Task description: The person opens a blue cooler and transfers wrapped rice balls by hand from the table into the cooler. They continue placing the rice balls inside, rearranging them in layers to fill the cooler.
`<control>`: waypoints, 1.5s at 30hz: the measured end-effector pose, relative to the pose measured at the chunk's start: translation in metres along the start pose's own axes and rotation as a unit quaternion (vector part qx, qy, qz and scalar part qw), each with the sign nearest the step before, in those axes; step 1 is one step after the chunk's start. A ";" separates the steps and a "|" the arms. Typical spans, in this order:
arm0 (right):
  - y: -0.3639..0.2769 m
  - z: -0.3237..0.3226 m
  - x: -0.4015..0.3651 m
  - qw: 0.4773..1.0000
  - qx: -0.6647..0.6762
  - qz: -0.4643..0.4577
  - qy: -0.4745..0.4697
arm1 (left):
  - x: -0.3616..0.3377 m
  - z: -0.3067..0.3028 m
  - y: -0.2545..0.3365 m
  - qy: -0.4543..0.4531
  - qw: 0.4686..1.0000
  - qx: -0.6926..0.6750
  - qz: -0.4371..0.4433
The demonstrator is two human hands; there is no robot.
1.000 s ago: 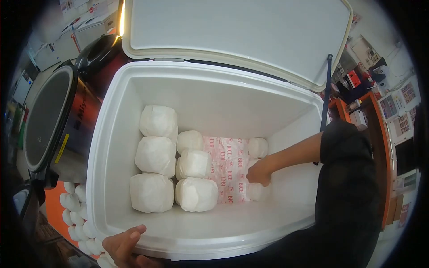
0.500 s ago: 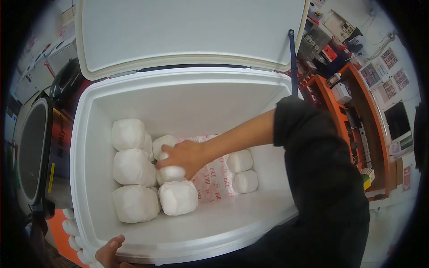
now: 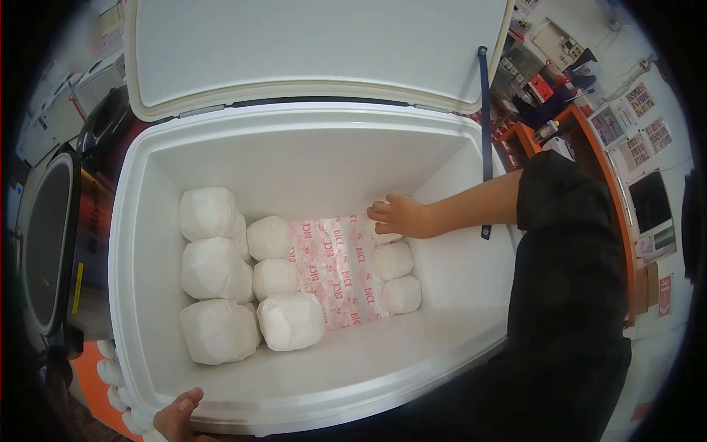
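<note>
A white cooler box holds several white, blocky, trimmed coconuts. My right hand reaches in at the back right, its fingers bent over the top of a coconut that it mostly covers. In front of that one sit two more coconuts, a middle one and a front one. On the left stand larger-looking coconuts, such as the corner one and its neighbour. My left hand grips the near-left rim, its thumb showing above the edge and the other fingers partly hidden.
Red-lettered plastic ice bags lie on the cooler floor between the coconut groups. The raised lid stands behind, with a dark strap at its right. Outside on the left are a black cooker and more white coconuts.
My right hand has let go of the coconut at the centre left and moved right to the back-right coconut. My left hand stays at the rim.
</note>
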State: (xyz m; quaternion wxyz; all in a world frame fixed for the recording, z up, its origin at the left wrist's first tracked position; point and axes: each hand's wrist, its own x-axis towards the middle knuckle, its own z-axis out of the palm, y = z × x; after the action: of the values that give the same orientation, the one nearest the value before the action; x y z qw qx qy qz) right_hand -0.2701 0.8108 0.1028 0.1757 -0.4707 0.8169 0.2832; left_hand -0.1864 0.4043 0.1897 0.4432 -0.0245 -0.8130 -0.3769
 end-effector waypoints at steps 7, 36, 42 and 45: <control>-0.001 -0.008 0.015 0.979 0.121 0.126 -0.107 | 0.000 0.000 -0.006 -0.009 1.000 -0.012 0.021; -0.049 -0.010 0.005 0.979 0.163 -0.053 -0.108 | -0.001 -0.002 -0.009 -0.005 0.999 -0.026 0.022; -0.056 -0.020 0.021 0.980 0.061 -0.047 -0.183 | 0.001 -0.001 -0.014 -0.003 0.996 -0.040 0.073; -0.049 -0.064 0.058 0.942 0.220 -0.027 -0.253 | 0.003 -0.001 -0.017 -0.012 0.993 -0.058 0.101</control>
State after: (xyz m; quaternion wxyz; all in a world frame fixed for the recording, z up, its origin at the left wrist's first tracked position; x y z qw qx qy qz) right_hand -0.2573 0.7122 0.1053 0.4832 -0.3548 0.7746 0.2013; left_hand -0.1940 0.3908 0.1825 0.4672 -0.1371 -0.7881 -0.3765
